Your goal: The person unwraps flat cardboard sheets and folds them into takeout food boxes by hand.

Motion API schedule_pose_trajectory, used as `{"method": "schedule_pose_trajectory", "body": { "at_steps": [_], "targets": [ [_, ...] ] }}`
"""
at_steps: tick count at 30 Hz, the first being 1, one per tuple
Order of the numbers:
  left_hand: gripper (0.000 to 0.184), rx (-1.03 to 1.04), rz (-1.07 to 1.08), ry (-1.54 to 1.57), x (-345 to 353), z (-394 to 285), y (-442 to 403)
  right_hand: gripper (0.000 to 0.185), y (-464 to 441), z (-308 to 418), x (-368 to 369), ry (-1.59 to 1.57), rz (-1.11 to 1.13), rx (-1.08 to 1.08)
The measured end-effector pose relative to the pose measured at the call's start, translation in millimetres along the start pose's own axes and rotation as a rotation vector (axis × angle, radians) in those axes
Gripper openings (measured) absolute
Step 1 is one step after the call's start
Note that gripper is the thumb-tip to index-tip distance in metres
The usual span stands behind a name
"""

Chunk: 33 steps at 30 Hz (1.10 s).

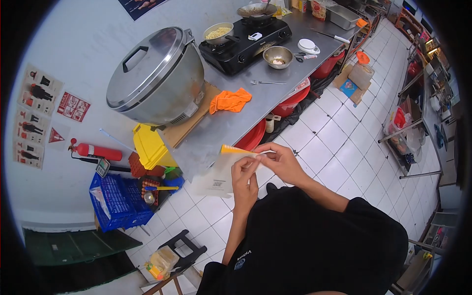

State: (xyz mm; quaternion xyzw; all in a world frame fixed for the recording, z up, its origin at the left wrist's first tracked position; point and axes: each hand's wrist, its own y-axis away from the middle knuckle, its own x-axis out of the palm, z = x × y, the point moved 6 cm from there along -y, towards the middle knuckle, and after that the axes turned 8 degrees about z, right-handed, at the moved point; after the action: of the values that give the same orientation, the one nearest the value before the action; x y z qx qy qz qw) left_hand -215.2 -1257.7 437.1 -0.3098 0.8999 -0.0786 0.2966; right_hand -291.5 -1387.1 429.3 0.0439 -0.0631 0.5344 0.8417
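Note:
A flat white paper bag point(212, 176) with a printed square code and an orange-yellow strip along its upper edge hangs in front of me, past the corner of the steel table. My left hand point(244, 173) is closed on the bag's near edge, fingertips pinched together. Close beside it, my right hand point(278, 160) pinches the same edge at its upper corner, and the fingertips of both hands nearly meet. Whether the bag is open at that edge, I cannot tell.
The steel table point(216, 129) holds a large rice cooker point(157, 76), an orange cloth point(230, 101), a fork point(268, 82), a metal bowl point(278, 56) and a black gas stove point(246, 45) with pans. Red tubs point(291, 104) stand below. Blue crates point(115, 201) and a black stool point(184, 248) are at lower left.

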Motion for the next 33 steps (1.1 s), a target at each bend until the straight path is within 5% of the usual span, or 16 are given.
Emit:
{"method": "schedule_pose_trajectory", "body": {
  "at_steps": [7, 13, 16, 23, 26, 33],
  "targets": [
    [0.031, 0.191, -0.201, -0.184, 7, 1, 11, 0.019, -9, 9, -15, 0.018, -0.088, -0.017],
    [0.018, -0.163, -0.368, 0.165, 3, 21, 8, 0.016, -6, 10, -2, 0.288, -0.133, -0.055],
    [0.021, -0.189, -0.403, 0.286, 1, 19, 1, 0.017, 1, 10, 13, 0.234, -0.159, -0.256],
    [0.031, -0.474, -0.233, 0.62, 22, 37, 8, 0.014, -5, -7, 6, 0.302, -0.204, -0.062],
    [0.028, -0.525, -0.305, 0.763, 29, 60, 12, 0.014, -10, -6, 1, 0.561, -0.267, -0.165],
    [0.028, -0.484, -0.292, 0.659, 33, 64, 12, 0.017, -14, -10, 5, 0.481, -0.162, -0.04]
  ]
}}
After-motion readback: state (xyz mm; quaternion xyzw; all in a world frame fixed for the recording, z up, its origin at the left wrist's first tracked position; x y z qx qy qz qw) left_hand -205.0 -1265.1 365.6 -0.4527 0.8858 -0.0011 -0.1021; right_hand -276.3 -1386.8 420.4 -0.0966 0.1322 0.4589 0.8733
